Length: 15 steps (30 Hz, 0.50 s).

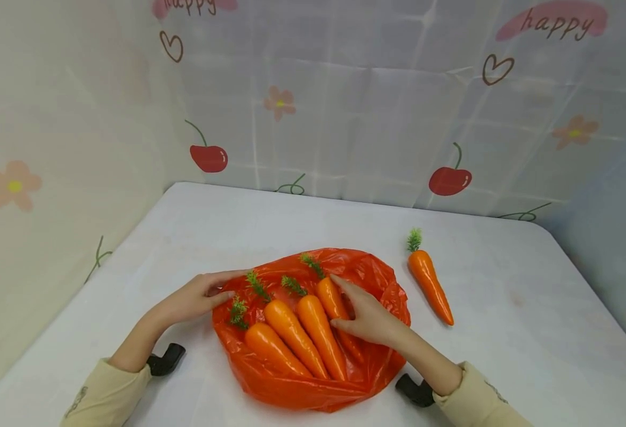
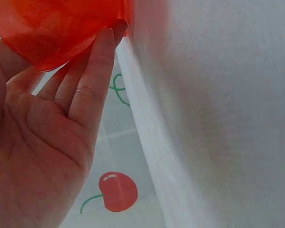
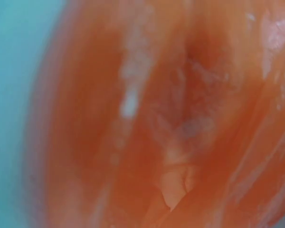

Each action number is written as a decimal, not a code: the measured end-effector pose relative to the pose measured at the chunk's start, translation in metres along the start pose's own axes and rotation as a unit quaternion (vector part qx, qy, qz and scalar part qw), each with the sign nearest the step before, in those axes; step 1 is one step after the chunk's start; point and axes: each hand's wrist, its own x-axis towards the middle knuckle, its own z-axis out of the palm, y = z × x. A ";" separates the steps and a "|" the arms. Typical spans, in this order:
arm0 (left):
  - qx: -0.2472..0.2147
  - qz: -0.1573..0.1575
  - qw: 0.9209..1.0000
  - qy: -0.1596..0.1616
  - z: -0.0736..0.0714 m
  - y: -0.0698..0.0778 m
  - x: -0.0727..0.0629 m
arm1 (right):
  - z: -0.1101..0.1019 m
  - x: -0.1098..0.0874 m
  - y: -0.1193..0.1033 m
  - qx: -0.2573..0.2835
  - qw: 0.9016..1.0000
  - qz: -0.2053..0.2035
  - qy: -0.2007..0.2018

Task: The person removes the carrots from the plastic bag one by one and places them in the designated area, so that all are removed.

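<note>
A red plastic bag (image 1: 286,391) lies spread on the table with several orange carrots (image 1: 291,329) side by side in it, their green tops toward the upper left. At the bag's left rim, my left hand (image 1: 198,298) holds the plastic between thumb and fingers; the left wrist view shows the red film (image 2: 61,28) between them. My right hand (image 1: 371,317) grips the rightmost carrot (image 1: 332,299) in the bag, thumb on its left side and fingers near its top. The right wrist view is blurred, filled with orange-red plastic (image 3: 147,133).
One more carrot (image 1: 430,287) lies on the white table (image 1: 516,332) to the right of the bag. A printed curtain (image 1: 355,107) hangs behind the table and along its sides. Black wrist mounts (image 1: 166,359) show by both sleeves.
</note>
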 end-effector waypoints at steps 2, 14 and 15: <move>0.005 0.002 1.000 0.003 -0.001 0.001 0.000 | 0.000 0.001 0.000 0.008 1.000 -0.002 0.002; -0.005 -0.004 1.000 -0.004 0.000 0.000 0.000 | 0.000 0.000 -0.002 0.066 0.998 0.009 0.010; -0.005 -0.003 1.000 -0.004 0.000 0.000 0.000 | 0.000 0.000 -0.002 0.069 0.998 0.008 0.010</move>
